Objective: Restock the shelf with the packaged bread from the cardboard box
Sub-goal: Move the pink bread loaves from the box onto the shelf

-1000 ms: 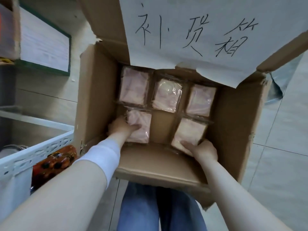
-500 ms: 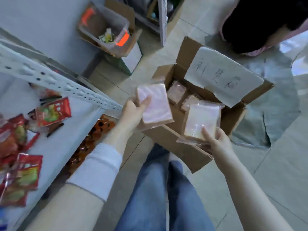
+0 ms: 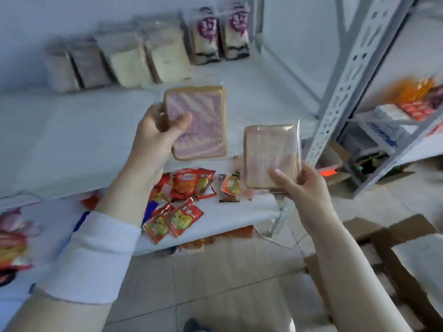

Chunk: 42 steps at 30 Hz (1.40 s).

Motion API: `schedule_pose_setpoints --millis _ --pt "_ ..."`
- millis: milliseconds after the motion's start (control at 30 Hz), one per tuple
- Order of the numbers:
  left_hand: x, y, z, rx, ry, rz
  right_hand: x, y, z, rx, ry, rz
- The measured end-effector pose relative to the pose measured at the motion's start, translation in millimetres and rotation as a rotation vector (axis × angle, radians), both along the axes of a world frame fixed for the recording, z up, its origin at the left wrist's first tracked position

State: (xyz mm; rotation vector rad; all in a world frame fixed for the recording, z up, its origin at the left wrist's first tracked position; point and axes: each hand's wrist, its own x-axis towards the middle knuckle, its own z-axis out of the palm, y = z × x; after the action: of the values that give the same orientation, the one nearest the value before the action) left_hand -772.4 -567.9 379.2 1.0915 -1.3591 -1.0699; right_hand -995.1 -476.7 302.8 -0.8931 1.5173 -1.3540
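My left hand (image 3: 155,137) grips a clear-wrapped slice of pink-swirled bread (image 3: 201,121) and holds it above the white shelf board (image 3: 72,140). A second wrapped bread packet (image 3: 269,152) is in my right hand (image 3: 304,185), lower and to the right, in front of the shelf's edge. Several bread packs (image 3: 148,56) stand in a row at the back of that shelf. The cardboard box (image 3: 402,255) sits on the floor at the lower right, and its inside is out of sight.
A lower shelf (image 3: 227,216) carries red snack sachets (image 3: 182,214). A grey perforated upright post (image 3: 347,75) stands to the right, with another rack of goods (image 3: 407,109) behind it. Tiled floor (image 3: 227,283) lies below.
Both hands took a bread packet out of the box and lifted it. My view swung from the box up to the shelf, where the packets are now held.
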Motion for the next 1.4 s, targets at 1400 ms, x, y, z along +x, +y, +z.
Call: schedule_pose_setpoints --millis 1400 --pt "337 -350 -51 -0.101 -0.521 0.69 418 -389 10 -0.125 1.005 -0.043"
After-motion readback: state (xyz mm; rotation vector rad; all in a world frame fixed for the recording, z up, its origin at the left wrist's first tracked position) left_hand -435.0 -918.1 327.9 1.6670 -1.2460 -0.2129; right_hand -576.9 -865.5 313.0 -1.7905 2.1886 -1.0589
